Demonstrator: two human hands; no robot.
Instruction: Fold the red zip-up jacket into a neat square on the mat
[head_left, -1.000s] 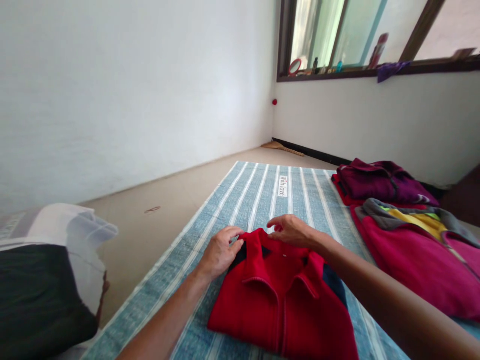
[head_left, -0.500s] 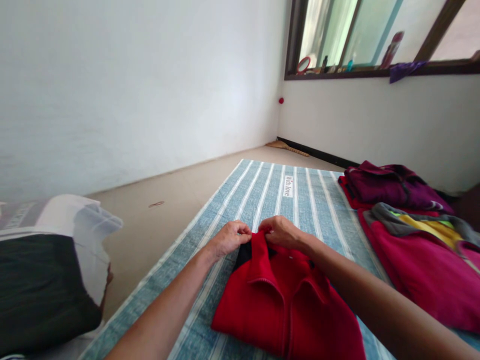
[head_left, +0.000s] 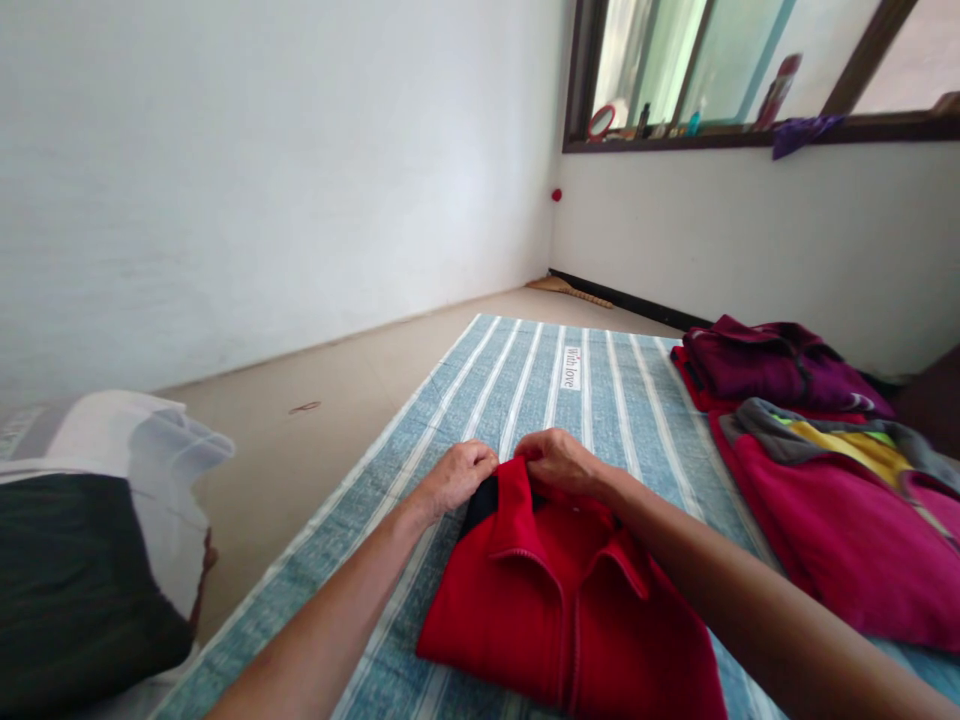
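Observation:
A red zip-up jacket (head_left: 495, 620) with dark shoulder patches lies front side up on a blue-and-white striped cloth (head_left: 480, 370). Its sides are folded in, and the zip runs down the middle. At the collar's far left edge, my left hand (head_left: 463, 474) pinches the fabric between thumb and fingers. My right hand (head_left: 559, 462) grips the collar just to the right of it, its fingertips partly hidden behind the cloth. The lower end of the jacket runs out of view at the bottom.
To the right lie a folded purple jacket (head_left: 765, 365) and a pink jacket (head_left: 832, 540) with a grey and yellow collar. A white plastic bag (head_left: 165, 440) and dark green cloth (head_left: 75, 590) are at the left. A brush-like object (head_left: 570, 290) lies by the far wall.
Both hands stay at the collar, with the left fingers slightly more closed. The whole view has shifted a little; the jacket keeps its shape.

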